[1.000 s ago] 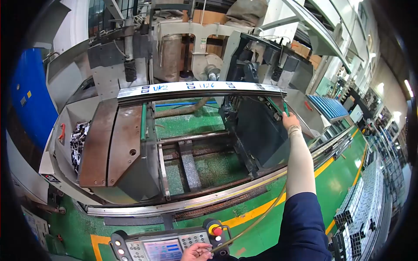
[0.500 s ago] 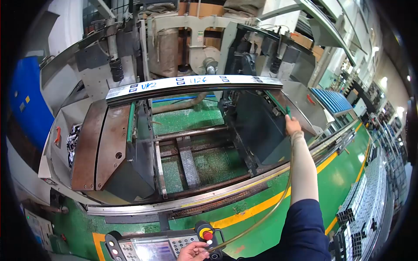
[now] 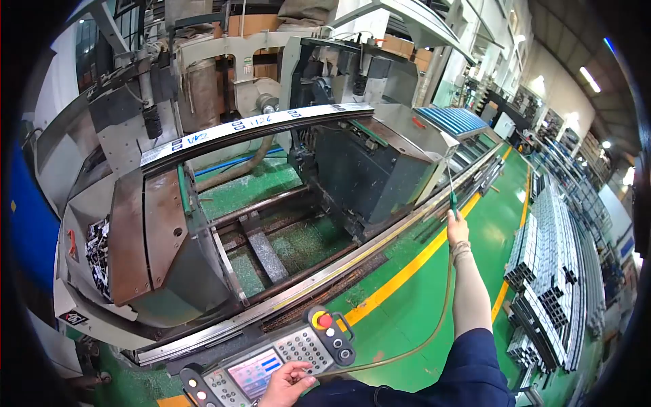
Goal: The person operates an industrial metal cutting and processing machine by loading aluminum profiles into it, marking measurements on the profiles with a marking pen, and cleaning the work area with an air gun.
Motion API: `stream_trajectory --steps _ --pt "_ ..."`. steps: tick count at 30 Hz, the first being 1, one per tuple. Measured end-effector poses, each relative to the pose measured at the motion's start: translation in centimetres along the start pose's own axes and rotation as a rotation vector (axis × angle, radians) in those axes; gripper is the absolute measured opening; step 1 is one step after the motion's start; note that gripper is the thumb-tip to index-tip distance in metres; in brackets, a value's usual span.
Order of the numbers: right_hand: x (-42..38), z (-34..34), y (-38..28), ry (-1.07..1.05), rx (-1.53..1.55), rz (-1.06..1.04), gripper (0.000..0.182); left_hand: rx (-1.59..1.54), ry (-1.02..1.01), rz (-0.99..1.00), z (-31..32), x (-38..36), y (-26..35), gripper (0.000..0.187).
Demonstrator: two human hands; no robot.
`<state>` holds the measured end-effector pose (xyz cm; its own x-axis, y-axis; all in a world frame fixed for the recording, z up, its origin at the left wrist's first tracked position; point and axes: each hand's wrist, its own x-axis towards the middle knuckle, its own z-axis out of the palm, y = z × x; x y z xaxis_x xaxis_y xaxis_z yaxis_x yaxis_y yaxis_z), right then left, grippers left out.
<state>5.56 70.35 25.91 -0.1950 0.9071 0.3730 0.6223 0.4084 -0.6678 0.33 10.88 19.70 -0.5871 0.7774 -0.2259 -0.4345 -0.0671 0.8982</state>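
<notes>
My right hand [image 3: 458,229] is stretched out over the floor at the machine's right front, closed around a green air blow gun [image 3: 453,199]. Its thin nozzle points up and away. A yellowish air hose [image 3: 434,339] hangs from the gun and loops back toward my body. Low in the view, my left hand [image 3: 288,384] has its fingers curled around the hose, beside the control panel [image 3: 254,373] with its lit screen and red stop button [image 3: 325,320]. Across the machine lies a stack of long profiles [image 3: 258,125], with handwriting on the white top.
Brown metal plates [image 3: 166,224] cover the left saw unit; a bin of offcuts [image 3: 98,258] adjoins it. The dark right unit [image 3: 366,169] stands across an open frame. Stacked metal profiles [image 3: 542,271] lie on the right, past a yellow floor line [image 3: 420,261]. Behind is a blue-slatted table [image 3: 454,119].
The view has turned right, so the machine sits further left. My right hand with the blow gun has moved away from the right unit's plate, outward past its front edge.
</notes>
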Motion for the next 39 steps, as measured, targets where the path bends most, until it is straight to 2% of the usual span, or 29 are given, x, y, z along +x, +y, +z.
stream_trajectory --steps 1,4,5,6,7,8,9,10,12,13,14,18,20,22,24,26,29,32,36,37,39 --pt "1.6 0.6 2.6 -0.134 0.050 0.025 0.050 0.021 -0.003 0.000 -0.6 -1.1 -0.2 0.030" --pt "-1.4 -0.9 0.3 0.017 -0.028 0.067 0.052 -0.014 -0.002 0.000 -1.9 -5.2 -1.2 0.030" --pt "-2.4 -0.8 -0.4 -0.009 -0.020 0.037 0.053 -0.055 -0.006 0.016 -2.6 -6.4 -1.9 0.028" --pt "-3.8 -0.3 -2.2 -0.166 0.030 0.032 0.057 -0.039 -0.033 0.027 -3.4 -7.3 -2.9 0.032" --pt "-6.0 0.6 -3.8 -0.292 0.072 -0.069 0.053 -0.024 -0.042 0.038 -4.3 -8.2 -4.0 0.036" --pt "-8.2 1.1 -5.5 -0.516 0.232 -0.102 0.045 -0.010 -0.041 0.055 -5.4 -9.6 -4.8 0.040" --pt "-12.3 0.0 -10.5 -0.749 0.391 -0.097 0.037 0.013 -0.070 0.024 -5.6 -10.8 -4.2 0.041" --pt "-16.5 -0.2 -14.3 -0.828 0.500 -0.174 0.025 -0.012 -0.099 -0.015 -5.8 -11.8 -3.8 0.040" --pt "-22.7 0.1 -18.8 -1.060 0.484 -0.409 0.028 -0.055 -0.127 -0.016 -6.1 -13.2 -3.8 0.040" --pt "-25.8 -0.9 -21.3 -1.230 0.418 -0.444 0.036 -0.028 -0.123 -0.005 -6.3 -13.7 -4.0 0.041" --pt "-28.0 -0.7 -22.6 -1.284 0.378 -0.640 0.043 0.000 -0.125 0.002 -6.7 -14.0 -4.1 0.042" --pt "-31.3 1.1 -27.6 -0.912 0.233 -0.757 0.047 0.025 -0.116 0.004 -6.6 -15.8 -3.4 0.043" --pt "-31.4 2.5 -29.1 -1.069 0.185 -0.892 0.049 -0.008 -0.100 0.067 -7.0 -16.1 -4.2 0.043" --pt "-32.3 4.5 -32.2 -0.771 0.165 -0.945 0.049 -0.025 -0.057 0.081 -7.0 -16.9 -4.8 0.043" --pt "-33.2 4.9 -37.2 -0.746 0.248 -0.801 0.050 0.013 -0.027 0.075 -6.9 -17.6 -4.7 0.042" --pt "-33.6 7.7 -40.4 -0.730 0.116 -1.043 0.053 0.063 0.015 0.066 -7.1 -17.7 -5.2 0.040" --pt "-36.7 7.6 -46.2 -0.572 0.004 -0.991 0.053 0.023 0.093 0.117 -6.8 -17.9 -5.9 0.037" --pt "-37.0 10.0 -49.9 -0.356 0.060 -1.062 0.052 -0.023 0.180 0.148 -6.7 -18.5 -6.8 0.035" --pt "-36.3 10.8 -52.2 -0.448 -0.067 -1.053 0.052 -0.199 0.277 0.230 -6.6 -19.6 -7.2 0.035" --pt "-36.5 10.6 -52.3 -0.423 -0.002 -0.967 0.051 -0.176 0.314 0.225 -6.7 -19.8 -7.7 0.034" --pt "-35.8 12.2 -52.0 -0.371 0.017 -1.073 0.050 -0.128 0.387 0.217 -6.8 -19.9 -8.5 0.033"
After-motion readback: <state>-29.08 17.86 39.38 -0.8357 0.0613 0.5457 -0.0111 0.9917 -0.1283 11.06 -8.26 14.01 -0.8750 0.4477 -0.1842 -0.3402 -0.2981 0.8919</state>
